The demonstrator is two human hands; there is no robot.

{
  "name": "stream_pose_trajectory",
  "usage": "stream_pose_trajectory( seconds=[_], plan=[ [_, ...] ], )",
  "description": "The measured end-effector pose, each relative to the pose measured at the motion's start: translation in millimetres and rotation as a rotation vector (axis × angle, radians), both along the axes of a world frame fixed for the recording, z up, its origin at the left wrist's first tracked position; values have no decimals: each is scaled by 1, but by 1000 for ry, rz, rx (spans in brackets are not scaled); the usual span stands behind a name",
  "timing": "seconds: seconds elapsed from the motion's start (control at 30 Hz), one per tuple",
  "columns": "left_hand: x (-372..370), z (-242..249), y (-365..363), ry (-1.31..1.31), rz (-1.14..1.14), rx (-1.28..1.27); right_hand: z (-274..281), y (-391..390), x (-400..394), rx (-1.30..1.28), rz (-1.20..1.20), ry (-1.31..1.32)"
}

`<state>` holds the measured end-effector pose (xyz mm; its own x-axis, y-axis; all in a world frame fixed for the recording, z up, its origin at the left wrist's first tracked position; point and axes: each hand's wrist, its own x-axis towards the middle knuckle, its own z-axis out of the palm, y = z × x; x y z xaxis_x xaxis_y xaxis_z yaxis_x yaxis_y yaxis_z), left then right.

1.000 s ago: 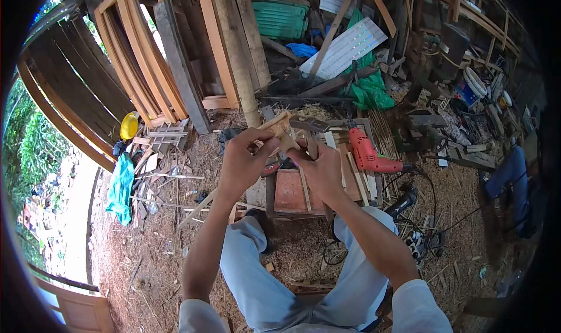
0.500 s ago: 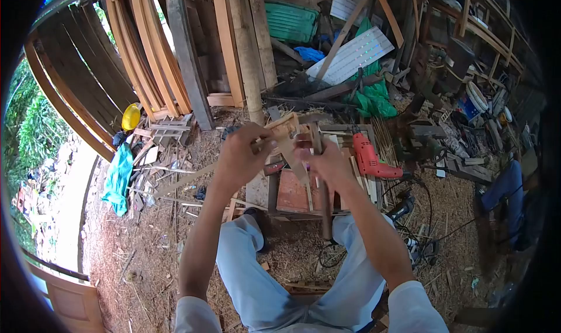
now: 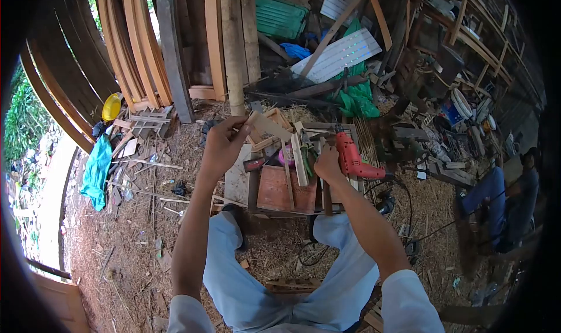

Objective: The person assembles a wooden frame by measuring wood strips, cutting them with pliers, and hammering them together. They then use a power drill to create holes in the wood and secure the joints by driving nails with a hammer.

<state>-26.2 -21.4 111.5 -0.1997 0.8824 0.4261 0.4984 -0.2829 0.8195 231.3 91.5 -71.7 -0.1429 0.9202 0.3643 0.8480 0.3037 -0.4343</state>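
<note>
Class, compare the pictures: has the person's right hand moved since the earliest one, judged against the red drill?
Yes. The right hand has moved rightward in the view, toward the red drill, and now appears close to its left side.

sleeves (image 3: 412,301): pale, short | trousers (image 3: 345,266): light blue, loose, creased | footwear (image 3: 235,221): dark

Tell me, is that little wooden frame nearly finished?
Partly, I think. Done: the sides you can see on the small wooden frame look joined. In hand: the left hand pinches a thin tan piece by the frame, and the right hand is at the hammer. Left: that piece is still loose, so perhaps fixing it on. I can't tell what else remains.
</note>
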Motion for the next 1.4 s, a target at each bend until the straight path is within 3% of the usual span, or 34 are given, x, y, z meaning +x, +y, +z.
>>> stream_pose_trajectory(
  seconds=[0.07, 0.13, 0.2, 0.27, 0.3, 0.37, 0.5, 0.57, 0.8, 0.97, 1.1, 1.2, 1.27, 1.33, 1.4],
  plan=[
    [-4, 1, 0, -85, -32, -12, -2, 12, 10, -72, 13, -15],
    [-10, 6, -1, 43, 2, 45, 35, 23, 31, -493, 213, -368],
    [-16, 12, -6, 166, 50, 97, 71, 5, 61, -452, -76, -368],
    [-17, 21, -10, 179, 47, 26, 62, 2, 86, -571, -236, -729],
    [-17, 24, -11, 176, 50, 27, 54, 5, 103, -568, -235, -732],
    [-18, 30, -10, 291, 49, -7, 35, 18, 132, -774, 9, -592],
    [-13, 29, -8, 296, 12, 50, 11, 23, 159, -619, 70, -537],
    [-11, 27, -4, 329, -9, -105, -12, 20, 167, -317, 52, -647],
    [-3, 22, -4, 420, -52, 33, -14, 23, 168, -232, 118, -590],
    [9, 11, -5, 421, -99, -10, 39, -1, 141, -142, 194, -486],
    [8, 3, -8, 492, -148, 9, 79, 4, 125, -134, 119, -436],
    [7, -3, -12, 515, -191, 118, 125, 6, 124, -149, 97, -264],
    [4, -3, -16, 495, -196, 68, 147, 14, 132, -12, 226, -25],
    [10, 3, -26, 485, -160, -12, 230, -23, 114, -377, 146, 169],
    [13, 1, -33, 479, -125, -101, 271, -37, 112, -508, 171, 261]
  ],
)
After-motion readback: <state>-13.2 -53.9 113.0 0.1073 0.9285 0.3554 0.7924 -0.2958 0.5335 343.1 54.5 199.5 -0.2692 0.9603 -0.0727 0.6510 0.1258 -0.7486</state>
